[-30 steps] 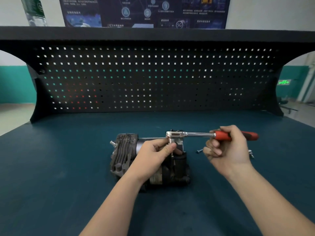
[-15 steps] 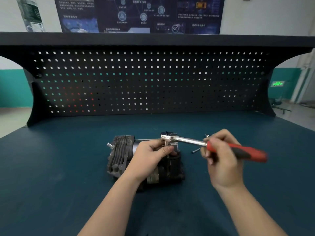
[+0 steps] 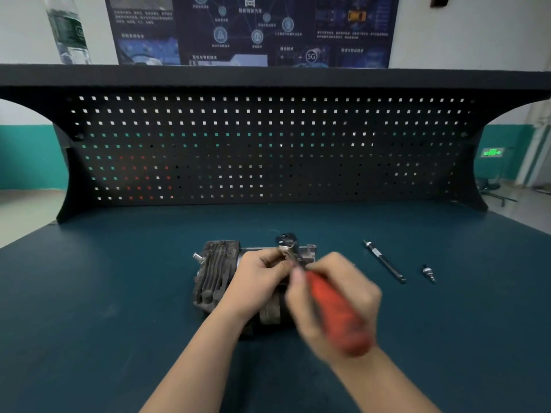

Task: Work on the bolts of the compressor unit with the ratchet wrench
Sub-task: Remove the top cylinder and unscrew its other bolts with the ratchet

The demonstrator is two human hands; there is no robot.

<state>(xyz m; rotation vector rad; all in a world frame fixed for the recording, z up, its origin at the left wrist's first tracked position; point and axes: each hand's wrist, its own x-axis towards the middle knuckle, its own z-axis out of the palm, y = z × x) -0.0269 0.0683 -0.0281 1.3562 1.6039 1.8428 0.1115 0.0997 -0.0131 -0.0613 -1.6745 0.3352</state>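
Fingers point(image 3: 310, 293) of the right hand point(image 3: 334, 299) are curled round the red grip of the chrome ratchet wrench point(image 3: 325, 296), which blurs with motion and slants from the person's right wrist up to its shiny round head point(image 3: 286, 240). That head sits on top of the grimy grey finned metal compressor unit point(image 3: 213, 275); the bolt beneath it is hidden, so I cannot tell how it is seated. The left hand point(image 3: 256, 284) lies over the middle of the unit, its fingers bent and its thumb and forefinger pressed close by the wrench's neck just under the head; whether they pinch the tool or only steady the casing is not clear from where I stand.

The unit rests on its side near the middle of the dark teal workbench surface point(image 3: 119, 293), finned end toward the left edge, a small silver nipple point(image 3: 196, 256) poking out there.

Toward the right edge, well apart from the unit, lies a long thin dark steel bolt point(image 3: 384, 261) set at a slant, and just beyond it a short stubby metal fitting point(image 3: 428, 272).

Along the back edge rises a black perforated pegboard point(image 3: 268, 150) under a black shelf point(image 3: 268, 77), with a clear plastic bottle point(image 3: 68, 31) standing on the shelf's left end and a dark blue poster point(image 3: 253, 28) on the wall behind.
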